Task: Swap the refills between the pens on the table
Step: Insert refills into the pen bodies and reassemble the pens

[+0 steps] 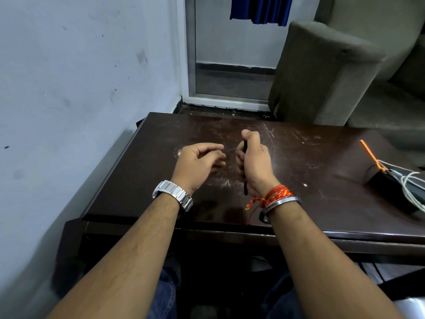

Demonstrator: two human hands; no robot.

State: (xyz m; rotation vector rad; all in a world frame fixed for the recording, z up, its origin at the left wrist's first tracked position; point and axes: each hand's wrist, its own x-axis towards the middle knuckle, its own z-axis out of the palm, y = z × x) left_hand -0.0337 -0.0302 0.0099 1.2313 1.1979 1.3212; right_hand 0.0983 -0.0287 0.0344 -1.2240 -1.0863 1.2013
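The black pen (245,166) stood near upright in the right hand (254,164), over the middle of the table (310,157), well back from the near edge. That fist was closed round the barrel, thumb raised on top, the pen's lower end poking out below the heel of the hand. Whether its tip or cap end pointed up, I couldn't tell. The left hand (199,161) hovered just beside it, fingers loosely curled and half open, holding nothing I could make out. An orange pen (370,155) lay untouched near the table's right edge, against a black box (388,185) with white cables (411,183). A silver watch (173,195) sat on the left wrist, red thread and a steel bangle (279,202) on the right. My read: the black pen was being opened, refill not yet out. The next move likely called for the left fingers to pinch the top end and twist or pull while the right kept the barrel steady.
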